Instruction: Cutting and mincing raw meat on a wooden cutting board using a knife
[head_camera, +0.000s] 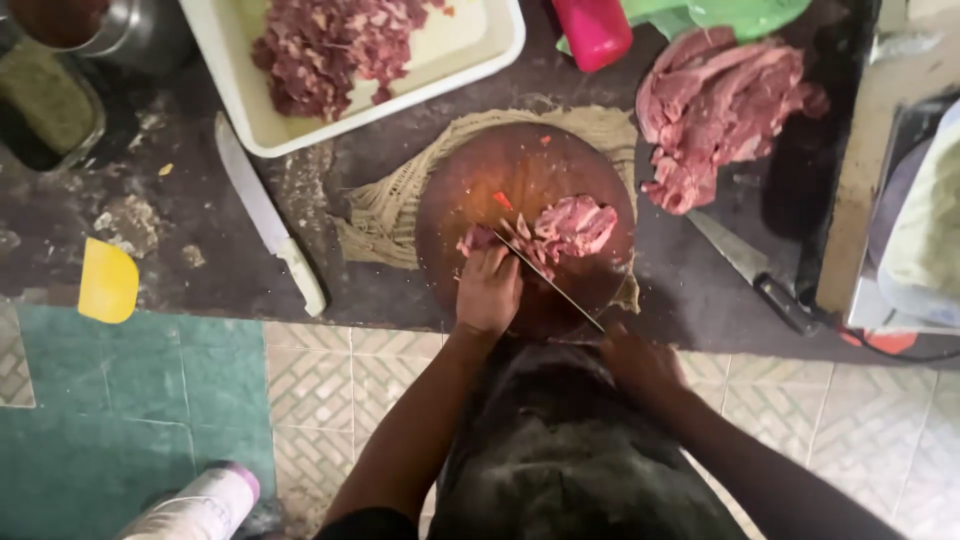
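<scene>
The right hand (632, 362) is closing around the handle of a knife (548, 278), low and right of the middle of the frame. The thin blade is running up and to the left from that hand, and its tip is reaching the meat (572, 228). The left hand (488, 292) is pressing flat on the near left end of the meat, fingers curled down, holding it in place but not grabbing it. The left hand is nearer to the meat than the right hand. The meat is lying just up and right of the left hand, with its long side going left to right, and the blade is crossing it at a slant.

The meat is sitting on a round brown cutting board (500, 170) in the middle of the frame. The board is resting on a rough cloth (385, 215) on a dark counter (180, 200).

Farther back, a big pile of raw meat (715, 110) is lying at the upper right. A white tray (470, 60) with chopped meat is sitting at the top. A second knife (268, 225) is lying to the left, and another knife (752, 270) is lying to the right.
</scene>
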